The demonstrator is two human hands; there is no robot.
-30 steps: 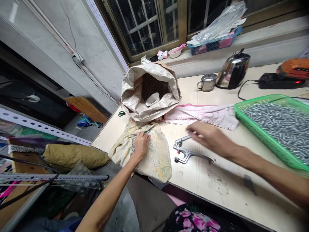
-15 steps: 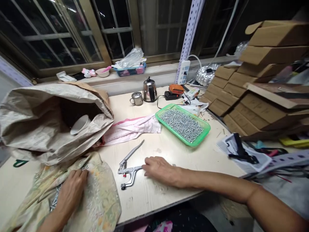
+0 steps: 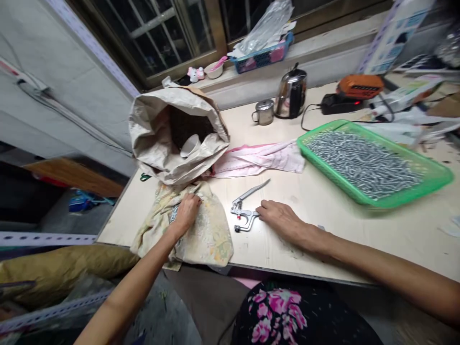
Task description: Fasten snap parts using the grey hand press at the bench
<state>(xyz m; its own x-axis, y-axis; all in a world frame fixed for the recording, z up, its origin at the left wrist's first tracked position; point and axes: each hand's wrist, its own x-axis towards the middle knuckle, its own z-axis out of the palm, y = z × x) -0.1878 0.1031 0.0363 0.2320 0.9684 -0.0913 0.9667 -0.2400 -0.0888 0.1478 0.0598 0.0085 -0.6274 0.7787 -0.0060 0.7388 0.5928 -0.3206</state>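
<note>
My right hand (image 3: 278, 218) is closed round the lower handle of a pair of silver snap-fastener pliers (image 3: 246, 218). The pliers lie on the table with their upper handle swung away and their jaws apart. On the left, my left hand (image 3: 187, 211) has its fingers curled into a floral-patterned cloth (image 3: 212, 242), gripping it. Small metal pins (image 3: 174, 213) show in a fold beside that hand; its fingertips are partly hidden. To the right, a green plastic basket (image 3: 440, 179) holds many similar metal pins.
An open paper sack (image 3: 143, 120) with a white cup (image 3: 190, 145) inside stands behind the cloth. A pink-white towel (image 3: 266, 159) lies beside it. Farther back are a metal mug (image 3: 265, 112), a kettle (image 3: 291, 93) and an orange battery (image 3: 360, 86) on a charger.
The view has swung left and down, showing the floor and the table's left edge. Both hands keep about the same places, on the cloth and the pliers.
</note>
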